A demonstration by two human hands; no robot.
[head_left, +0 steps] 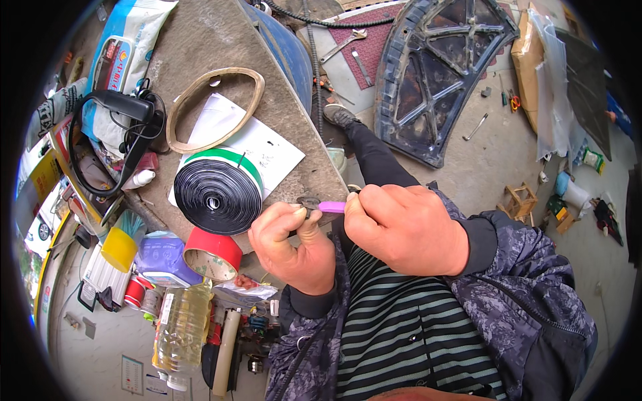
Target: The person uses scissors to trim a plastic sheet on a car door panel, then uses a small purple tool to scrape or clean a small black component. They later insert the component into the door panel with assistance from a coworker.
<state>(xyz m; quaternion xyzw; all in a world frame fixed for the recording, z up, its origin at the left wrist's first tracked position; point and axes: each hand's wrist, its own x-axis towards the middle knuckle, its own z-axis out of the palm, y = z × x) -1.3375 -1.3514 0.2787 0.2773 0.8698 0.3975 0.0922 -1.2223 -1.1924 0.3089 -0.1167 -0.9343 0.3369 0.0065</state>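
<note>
Clamping purple piece [332, 207] in fingers of right hand [408, 230], pinching small dark part [309, 201] with left hand [293, 250] (can't tell if joined). Probably mid-adjustment; must align both steadily next.

At the upper left we see a blue-and-white bag [137, 27], with a black headset [136, 148] partly in front of it. An oval ring [172, 123] lies partly over white paper [281, 152]. Lower down we find a purple pack [164, 260] between yellow tape [119, 250] and red tape [226, 246], with a bottle [182, 327] of yellowish liquid nearby. Beyond, we spot a wrench [343, 45] at a red mat [378, 50], a ribbed black panel [461, 87] just beside, orange-handled scissors [514, 103] and a wooden stool [521, 199].
</note>
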